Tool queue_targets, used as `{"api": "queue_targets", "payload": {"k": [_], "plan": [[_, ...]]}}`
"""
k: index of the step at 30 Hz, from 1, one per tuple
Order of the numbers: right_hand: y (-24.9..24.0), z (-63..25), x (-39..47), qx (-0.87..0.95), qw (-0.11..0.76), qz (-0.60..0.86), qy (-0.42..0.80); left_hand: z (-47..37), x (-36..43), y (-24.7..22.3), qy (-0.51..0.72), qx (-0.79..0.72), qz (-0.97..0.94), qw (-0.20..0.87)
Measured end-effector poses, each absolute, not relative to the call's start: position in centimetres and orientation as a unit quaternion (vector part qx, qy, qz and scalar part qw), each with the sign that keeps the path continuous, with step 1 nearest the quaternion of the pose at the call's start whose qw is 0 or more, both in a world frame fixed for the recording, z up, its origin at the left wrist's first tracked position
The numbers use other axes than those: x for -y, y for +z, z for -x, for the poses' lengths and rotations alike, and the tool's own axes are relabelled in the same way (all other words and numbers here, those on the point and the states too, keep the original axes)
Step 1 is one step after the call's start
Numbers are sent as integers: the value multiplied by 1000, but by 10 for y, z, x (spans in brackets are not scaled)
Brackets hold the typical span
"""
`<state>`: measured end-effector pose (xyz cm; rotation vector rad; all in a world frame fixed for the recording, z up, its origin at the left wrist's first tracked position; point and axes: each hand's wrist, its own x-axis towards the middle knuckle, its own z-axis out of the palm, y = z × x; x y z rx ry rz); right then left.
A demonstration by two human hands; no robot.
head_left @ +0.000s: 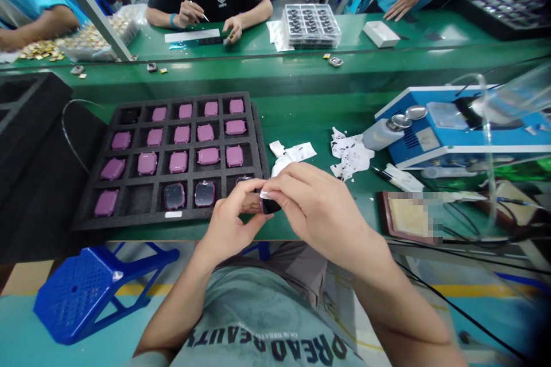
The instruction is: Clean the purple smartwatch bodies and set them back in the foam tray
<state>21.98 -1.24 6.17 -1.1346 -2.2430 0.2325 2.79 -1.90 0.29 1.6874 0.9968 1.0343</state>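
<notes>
Overhead-lit, the green workbench (301, 120) carries a black foam tray (129, 215) and paper scraps (350, 155).

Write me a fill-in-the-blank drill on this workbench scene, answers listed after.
1. Both hands, left hand and right hand, pinch one small dark ____ between them.
2. The black foam tray holds cases coloured ____.
3. The stool under the bench is ____.
4. The bench top is ____.

Missing words: case; purple; blue; green
</notes>
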Motion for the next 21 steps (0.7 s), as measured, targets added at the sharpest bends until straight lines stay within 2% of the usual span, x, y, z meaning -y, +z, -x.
{"api": "queue_targets", "payload": {"k": [4, 10, 14, 18, 21], "plan": [[67, -218, 11, 860, 250, 442, 40, -28, 20, 1, 420, -404, -685, 437], [61, -235, 14, 858, 227, 461, 14, -32, 21, -2, 440, -402, -691, 409], [42, -250, 17, 848, 189, 492, 51, -34, 22, -9, 478, -393, -717, 320], [28, -256, 21, 807, 270, 510, 128, -35, 22, -17, 507, -374, -757, 176], [26, -258, 23, 780, 332, 509, 148, -36, 22, -17, 515, -358, -763, 155]]}}
